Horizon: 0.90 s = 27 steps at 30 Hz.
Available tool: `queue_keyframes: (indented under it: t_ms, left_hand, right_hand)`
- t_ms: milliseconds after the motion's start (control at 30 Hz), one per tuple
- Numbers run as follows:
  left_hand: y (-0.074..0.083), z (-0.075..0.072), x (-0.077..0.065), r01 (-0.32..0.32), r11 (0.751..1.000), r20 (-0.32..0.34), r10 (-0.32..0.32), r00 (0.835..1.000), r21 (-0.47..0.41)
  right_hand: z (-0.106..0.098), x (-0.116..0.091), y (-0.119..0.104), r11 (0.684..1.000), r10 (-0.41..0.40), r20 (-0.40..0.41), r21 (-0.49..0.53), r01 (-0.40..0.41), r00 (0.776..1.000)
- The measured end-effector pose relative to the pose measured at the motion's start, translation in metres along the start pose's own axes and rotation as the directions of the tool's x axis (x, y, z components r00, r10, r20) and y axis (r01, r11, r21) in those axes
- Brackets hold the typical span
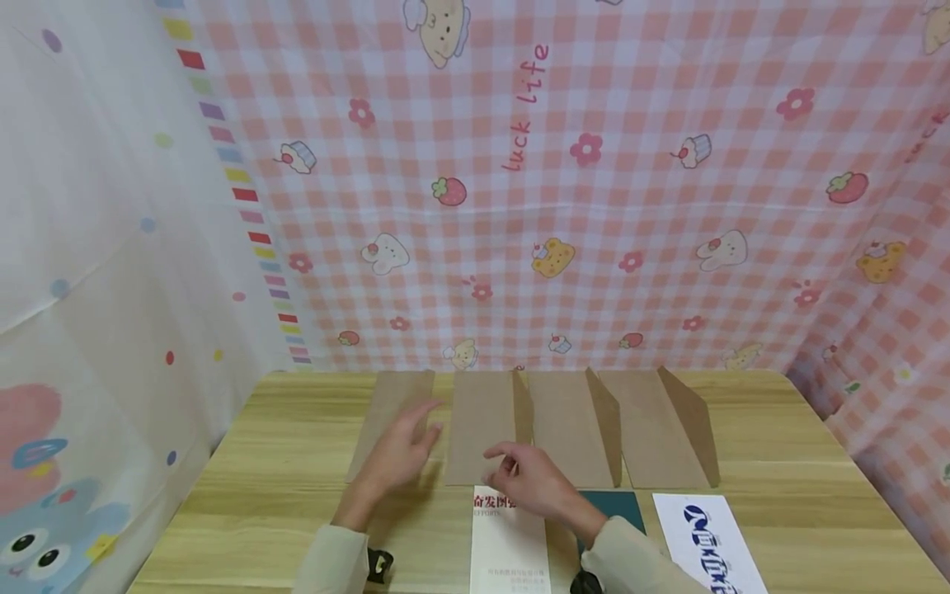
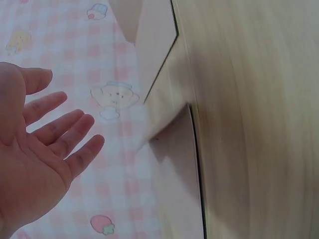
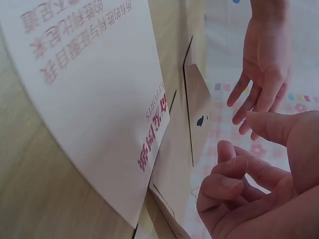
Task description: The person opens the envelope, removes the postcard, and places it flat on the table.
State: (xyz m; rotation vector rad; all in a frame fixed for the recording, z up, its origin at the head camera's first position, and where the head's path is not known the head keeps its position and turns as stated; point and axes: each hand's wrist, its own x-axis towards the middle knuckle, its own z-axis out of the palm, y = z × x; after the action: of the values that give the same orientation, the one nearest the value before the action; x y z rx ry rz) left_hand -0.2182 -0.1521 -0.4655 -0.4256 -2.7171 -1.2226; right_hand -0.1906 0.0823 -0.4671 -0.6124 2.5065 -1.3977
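Note:
Several brown kraft envelopes lie in a row across the table. My left hand point(image 1: 395, 452) hovers over the leftmost envelope point(image 1: 382, 417), fingers spread and relaxed, holding nothing. In the left wrist view its palm shows bare. My right hand point(image 1: 533, 480), also holding nothing, has its fingers loosely bent over the lower edge of the second envelope point(image 1: 475, 429). Under that hand lies a white card point(image 1: 508, 544) with red characters, partly covered by it. The right wrist view shows a small dark print point(image 3: 200, 121) on an envelope.
The third envelope point(image 1: 564, 429) and the rightmost envelope point(image 1: 646, 429) have raised flaps. A dark green card point(image 1: 619, 505) sits partly behind my right forearm, and a white card with blue print point(image 1: 671, 516) lies right of it. A checked curtain point(image 1: 490, 231) hangs behind the table.

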Motion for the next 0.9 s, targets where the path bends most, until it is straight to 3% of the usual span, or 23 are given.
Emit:
queue_keyframes:
  t_ms: [233, 367, 467, 700, 900]
  left_hand:
    - [-0.009, -0.008, -0.004, -0.001, 1.0, -0.033, 0.002, 0.999, 0.02]
    - [-0.018, -0.011, -0.005, -0.072, 0.997, -0.081, 0.075, 0.994, 0.039]
    - [-0.024, -0.013, -0.006, -0.078, 0.996, -0.092, 0.082, 0.992, 0.044]
    - [-0.037, -0.02, -0.01, -0.012, 0.997, -0.078, 0.018, 0.997, 0.071]
    - [-0.048, -0.025, -0.012, 0.084, 0.994, -0.041, -0.081, 0.996, 0.063]
  right_hand:
    - [0.011, 0.012, -0.002, 1.0, -0.016, -0.01, 0.027, 0.017, 1.0]
    - [0.017, 0.018, -0.003, 0.999, -0.02, -0.017, 0.036, 0.021, 1.0]
    - [0.023, 0.023, -0.003, 0.999, -0.025, -0.021, 0.037, 0.025, 0.999]
    - [0.038, 0.032, -0.006, 0.999, -0.04, -0.047, 0.023, 0.042, 0.998]
    - [0.048, 0.039, -0.008, 0.999, -0.031, -0.046, 0.016, 0.031, 0.998]
